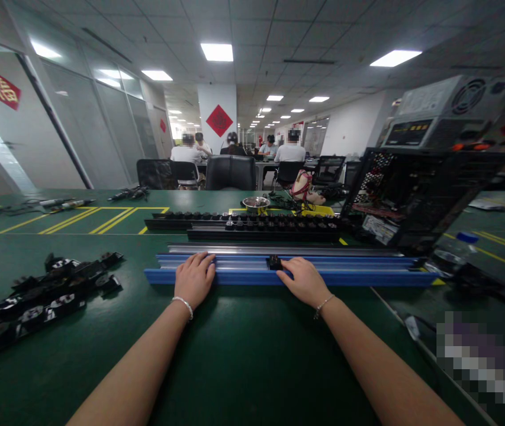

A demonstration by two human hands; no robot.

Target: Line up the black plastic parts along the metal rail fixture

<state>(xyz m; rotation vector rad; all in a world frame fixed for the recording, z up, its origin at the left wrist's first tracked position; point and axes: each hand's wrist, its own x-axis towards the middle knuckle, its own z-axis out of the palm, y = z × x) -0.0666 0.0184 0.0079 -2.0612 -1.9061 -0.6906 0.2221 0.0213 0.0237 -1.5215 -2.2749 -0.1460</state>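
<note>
A long blue rail lies across the green table in front of me. My left hand rests on its left part, fingers curled over the top edge and pressing it down. My right hand is at the rail's middle, its fingers pinched on a small black part that sits in the rail's groove. Behind the blue rail lies a grey metal rail. Further back, two black rails carry rows of the same black parts.
A heap of loose black parts lies at the left. An open computer case stands at the right with a power supply above it. A small metal bowl, office chairs and several seated people are behind.
</note>
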